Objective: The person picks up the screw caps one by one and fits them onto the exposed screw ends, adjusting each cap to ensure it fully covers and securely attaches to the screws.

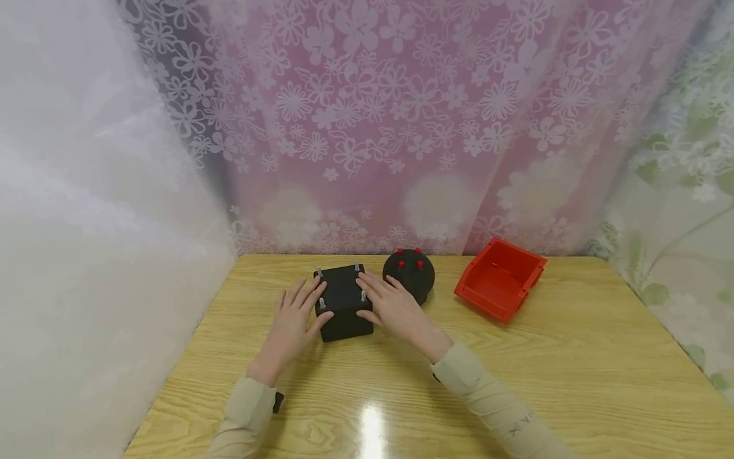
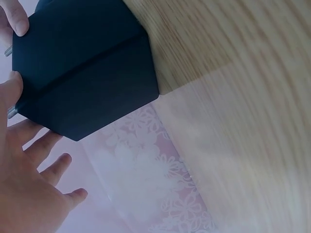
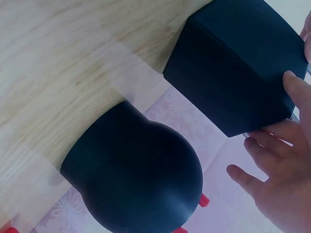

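A black box (image 1: 346, 324) with a flat top sits on the table, and several metal bolts (image 1: 322, 303) stand up near its top corners. At its left side my left hand (image 1: 291, 322) rests with spread, fairly straight fingers along the top edge and the thumb at the front. My right hand (image 1: 398, 312) touches the opposite side, its fingertips at the top edge beside the bolts. In the left wrist view the box (image 2: 92, 73) has smooth tapering walls. Just right of the box is a rounded black piece (image 3: 141, 165) topped with several red pegs (image 1: 402, 264).
To the right of the rounded piece lies an open red plastic bin (image 1: 497, 284), set at an angle. The wood-grain table (image 1: 573, 370) ends at a pink floral curtain (image 1: 355, 127) at the back. A pale sheet (image 1: 103, 223) hangs at the left side.
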{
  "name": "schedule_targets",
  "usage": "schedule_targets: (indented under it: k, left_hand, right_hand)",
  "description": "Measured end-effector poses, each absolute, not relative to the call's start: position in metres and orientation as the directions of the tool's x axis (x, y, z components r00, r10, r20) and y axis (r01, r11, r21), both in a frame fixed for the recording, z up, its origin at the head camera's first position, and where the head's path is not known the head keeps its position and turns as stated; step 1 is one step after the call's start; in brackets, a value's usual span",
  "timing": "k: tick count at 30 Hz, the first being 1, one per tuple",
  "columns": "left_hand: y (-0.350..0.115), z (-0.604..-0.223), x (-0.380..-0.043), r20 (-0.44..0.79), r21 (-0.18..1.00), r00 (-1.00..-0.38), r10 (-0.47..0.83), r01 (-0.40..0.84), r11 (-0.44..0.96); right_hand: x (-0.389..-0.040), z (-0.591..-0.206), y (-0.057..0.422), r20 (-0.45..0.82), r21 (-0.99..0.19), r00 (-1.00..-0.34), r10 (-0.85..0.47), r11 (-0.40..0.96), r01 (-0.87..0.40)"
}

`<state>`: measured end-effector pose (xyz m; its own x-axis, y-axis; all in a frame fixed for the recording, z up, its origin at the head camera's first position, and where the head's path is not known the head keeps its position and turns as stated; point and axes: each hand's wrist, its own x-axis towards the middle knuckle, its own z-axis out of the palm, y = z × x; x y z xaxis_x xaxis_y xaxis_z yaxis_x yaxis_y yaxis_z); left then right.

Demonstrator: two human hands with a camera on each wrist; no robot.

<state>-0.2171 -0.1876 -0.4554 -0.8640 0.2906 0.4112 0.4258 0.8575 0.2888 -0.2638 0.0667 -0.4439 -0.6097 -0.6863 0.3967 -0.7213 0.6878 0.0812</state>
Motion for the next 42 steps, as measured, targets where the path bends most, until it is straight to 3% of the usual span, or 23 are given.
schedule_targets:
  k: [32,42]
  left_hand:
    - [-0.163,-0.460,-0.202,0.442,0.277,-0.828,0.346,0.492,0.825]
    - [-0.153,-0.459,-0.199,0.458,0.276,-0.811,0.365,0.520,0.808]
  right_hand:
    - [-0.232,-0.448,0.097,0.490,0.101,-0.568,-0.661,0.691,-0.716]
    - [-0.224,-0.448,0.108,0.477,0.088,-0.596,-0.646,0.710,-0.699]
